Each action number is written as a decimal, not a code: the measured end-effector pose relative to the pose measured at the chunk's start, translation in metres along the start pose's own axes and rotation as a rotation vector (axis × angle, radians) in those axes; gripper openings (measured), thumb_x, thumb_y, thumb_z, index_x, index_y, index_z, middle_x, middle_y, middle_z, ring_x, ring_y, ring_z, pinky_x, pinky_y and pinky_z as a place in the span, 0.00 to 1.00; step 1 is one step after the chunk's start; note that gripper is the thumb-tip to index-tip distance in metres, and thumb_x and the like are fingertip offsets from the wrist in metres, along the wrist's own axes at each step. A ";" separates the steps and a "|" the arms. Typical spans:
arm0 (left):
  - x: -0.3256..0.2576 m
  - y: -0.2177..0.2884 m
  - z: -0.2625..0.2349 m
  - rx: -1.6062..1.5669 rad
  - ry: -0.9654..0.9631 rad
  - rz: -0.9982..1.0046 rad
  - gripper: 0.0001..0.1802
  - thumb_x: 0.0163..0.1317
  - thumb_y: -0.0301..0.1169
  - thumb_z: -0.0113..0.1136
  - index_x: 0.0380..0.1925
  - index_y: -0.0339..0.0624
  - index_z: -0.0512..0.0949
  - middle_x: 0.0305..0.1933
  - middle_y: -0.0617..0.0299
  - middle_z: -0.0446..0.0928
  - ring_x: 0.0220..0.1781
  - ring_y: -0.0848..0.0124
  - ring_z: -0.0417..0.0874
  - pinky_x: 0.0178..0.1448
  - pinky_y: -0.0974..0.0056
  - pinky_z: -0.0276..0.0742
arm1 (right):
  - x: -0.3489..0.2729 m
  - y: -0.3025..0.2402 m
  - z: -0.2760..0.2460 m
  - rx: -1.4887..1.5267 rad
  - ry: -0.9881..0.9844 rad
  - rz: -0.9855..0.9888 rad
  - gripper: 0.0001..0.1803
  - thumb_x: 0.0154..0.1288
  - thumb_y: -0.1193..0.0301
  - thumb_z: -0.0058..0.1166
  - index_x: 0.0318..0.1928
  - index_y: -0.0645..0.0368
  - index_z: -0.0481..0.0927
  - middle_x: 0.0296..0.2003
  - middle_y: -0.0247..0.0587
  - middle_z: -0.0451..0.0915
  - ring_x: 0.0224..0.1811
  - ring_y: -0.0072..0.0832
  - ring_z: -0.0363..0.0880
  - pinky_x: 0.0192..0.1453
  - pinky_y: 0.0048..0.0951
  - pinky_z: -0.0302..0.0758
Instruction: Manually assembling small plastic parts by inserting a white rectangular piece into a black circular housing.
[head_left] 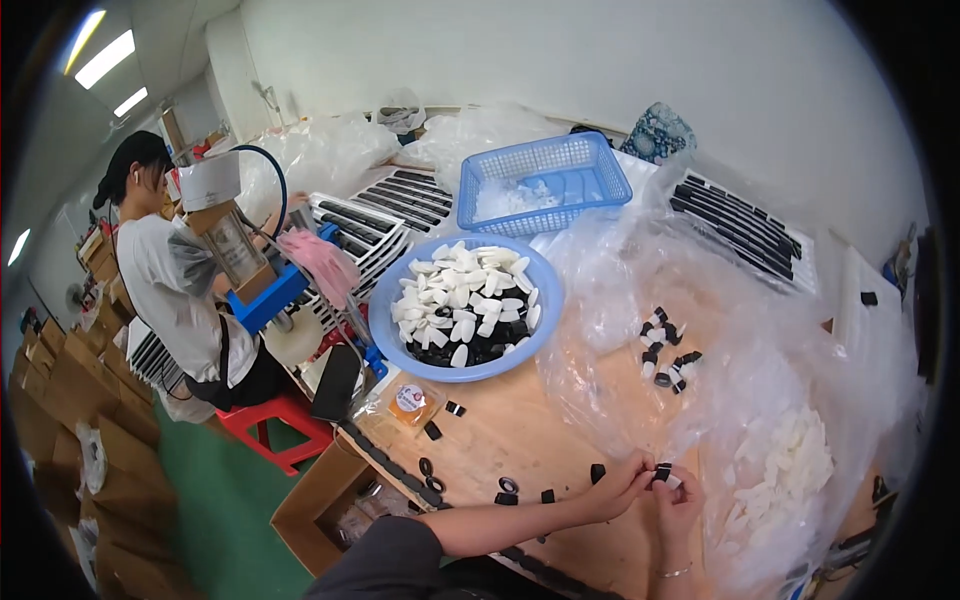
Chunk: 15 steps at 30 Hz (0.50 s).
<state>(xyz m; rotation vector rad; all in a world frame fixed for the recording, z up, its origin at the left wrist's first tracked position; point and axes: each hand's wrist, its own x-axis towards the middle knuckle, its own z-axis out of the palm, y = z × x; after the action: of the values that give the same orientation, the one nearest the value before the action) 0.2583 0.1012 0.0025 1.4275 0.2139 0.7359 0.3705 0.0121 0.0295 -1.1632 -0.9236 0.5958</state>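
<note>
Near the table's front edge, my left hand (620,485) and my right hand (678,510) meet with fingers closed around a small black-and-white piece (663,473). Its black part shows between the fingertips, and a white end sticks out on the right. Just left of my left hand lies a short black piece (598,473). Beyond my hands is a loose group of similar black-and-white pieces (685,368). To the right, a pile of flat white pieces (785,470) rests on clear plastic sheeting.
A round blue basin (553,330) holds white and black pieces. Behind it stands a blue mesh basket (600,190). Black strips on white racks (735,225) lie at the back. Black rings (508,485) sit along the front edge. A person (175,270) works at a press on the left.
</note>
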 end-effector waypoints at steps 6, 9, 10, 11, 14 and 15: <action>0.002 0.007 -0.001 0.178 -0.027 0.046 0.05 0.70 0.24 0.43 0.44 0.39 0.63 0.36 0.60 0.67 0.38 0.70 0.70 0.48 0.66 0.69 | -0.001 0.008 -0.005 -0.151 0.003 -0.053 0.08 0.59 0.82 0.57 0.40 0.65 0.79 0.40 0.35 0.78 0.34 0.14 0.73 0.33 0.12 0.69; -0.001 0.005 0.000 0.175 -0.020 0.049 0.04 0.70 0.24 0.43 0.42 0.39 0.64 0.35 0.58 0.68 0.37 0.69 0.70 0.47 0.66 0.69 | -0.003 0.005 -0.004 -0.182 -0.012 -0.054 0.07 0.60 0.82 0.57 0.39 0.65 0.79 0.40 0.36 0.78 0.34 0.14 0.73 0.34 0.12 0.69; 0.000 0.008 -0.001 0.166 -0.024 0.073 0.04 0.69 0.24 0.44 0.42 0.39 0.65 0.35 0.57 0.68 0.37 0.69 0.69 0.46 0.66 0.69 | -0.002 0.004 -0.004 -0.183 -0.005 -0.045 0.07 0.60 0.82 0.57 0.39 0.65 0.79 0.40 0.36 0.78 0.34 0.14 0.73 0.34 0.12 0.69; 0.000 0.011 0.000 0.160 -0.030 0.061 0.04 0.69 0.24 0.44 0.42 0.39 0.65 0.35 0.57 0.68 0.37 0.69 0.69 0.46 0.66 0.69 | -0.002 0.002 -0.006 -0.170 0.000 -0.019 0.06 0.60 0.82 0.57 0.38 0.65 0.79 0.40 0.36 0.78 0.34 0.15 0.74 0.35 0.12 0.70; 0.000 0.020 0.002 0.254 -0.056 0.008 0.01 0.68 0.22 0.43 0.37 0.38 0.64 0.33 0.52 0.69 0.38 0.62 0.73 0.44 0.62 0.69 | -0.009 0.009 -0.023 -0.246 -0.031 0.004 0.14 0.59 0.83 0.57 0.47 0.63 0.74 0.40 0.38 0.79 0.34 0.17 0.75 0.35 0.12 0.71; 0.000 0.021 0.003 0.260 -0.054 0.010 0.01 0.67 0.22 0.44 0.37 0.39 0.65 0.34 0.55 0.68 0.37 0.66 0.71 0.44 0.63 0.69 | -0.010 0.011 -0.026 -0.155 -0.010 0.039 0.20 0.59 0.83 0.57 0.52 0.61 0.69 0.40 0.39 0.79 0.34 0.19 0.77 0.35 0.14 0.73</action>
<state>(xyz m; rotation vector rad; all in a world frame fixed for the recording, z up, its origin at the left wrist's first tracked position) 0.2529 0.0986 0.0232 1.6938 0.2683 0.6950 0.3876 -0.0058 0.0131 -1.3208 -0.9710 0.5692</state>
